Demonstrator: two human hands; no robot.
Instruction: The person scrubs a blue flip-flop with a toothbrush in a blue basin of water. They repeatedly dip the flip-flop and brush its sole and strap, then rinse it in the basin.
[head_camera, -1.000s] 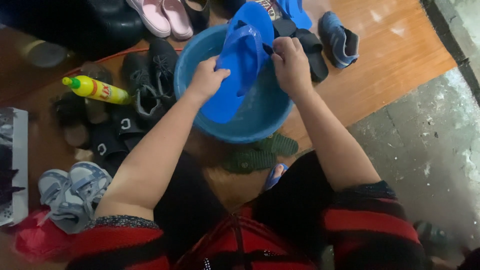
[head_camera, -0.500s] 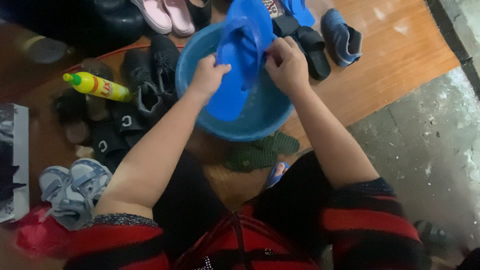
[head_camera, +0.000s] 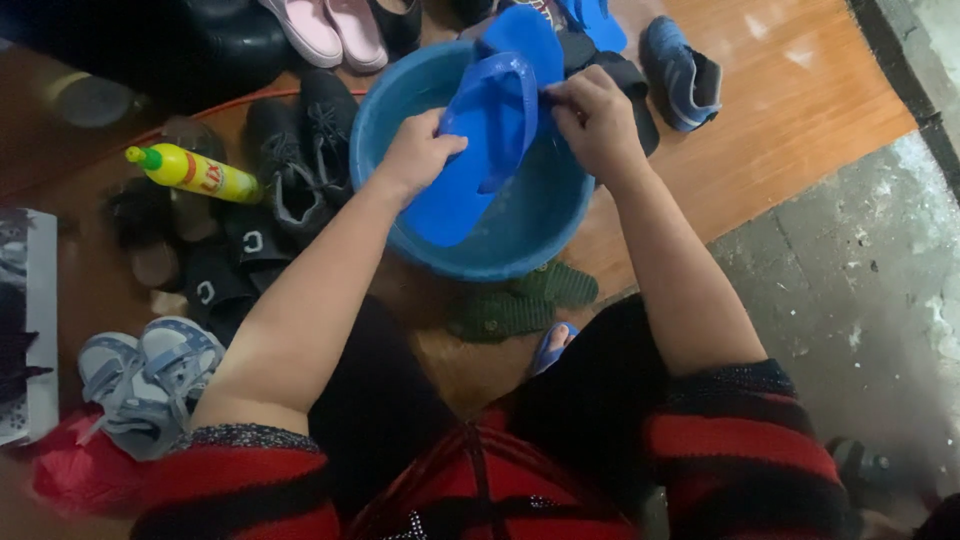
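A blue flip-flop sandal (head_camera: 478, 150) is held tilted over a round blue plastic basin (head_camera: 400, 90) on the floor. My left hand (head_camera: 415, 152) grips the sandal's left edge near the middle. My right hand (head_camera: 593, 118) is closed at the strap on the sandal's right side, and something small and dark shows at its fingers; I cannot tell what it is. The sandal's heel end dips into the basin.
A yellow bottle with a green cap (head_camera: 195, 172) lies left of the basin among black shoes (head_camera: 290, 160). Pink shoes (head_camera: 325, 28), blue shoes (head_camera: 682, 70), green slippers (head_camera: 520, 300) and grey sandals (head_camera: 145, 375) surround it. Bare concrete floor (head_camera: 850, 280) lies to the right.
The sandal has been tipped more upright and shifted slightly; both hands stayed on it, the right hand moving along the strap.
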